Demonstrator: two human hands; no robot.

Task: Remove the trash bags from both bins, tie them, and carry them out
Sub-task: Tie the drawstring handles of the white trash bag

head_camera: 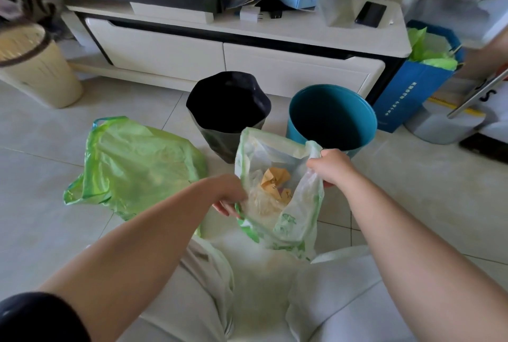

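Observation:
I hold a pale green see-through trash bag [286,204] open in front of me, above my lap. Crumpled orange paper shows inside it. My left hand [229,196] grips its left rim and my right hand [331,167] pinches its right rim. A second green trash bag [137,165] lies on the floor tiles to the left, not touched by either hand. Behind the bags stand a black bin [228,110] and a teal round bin [332,119], both with no green bag in them.
A white TV cabinet [275,47] runs along the back, cluttered on top with boxes and a phone. A beige basket [35,66] stands at the left. A blue paper bag [412,86] with green stuffing stands at the right, beside a grey stool.

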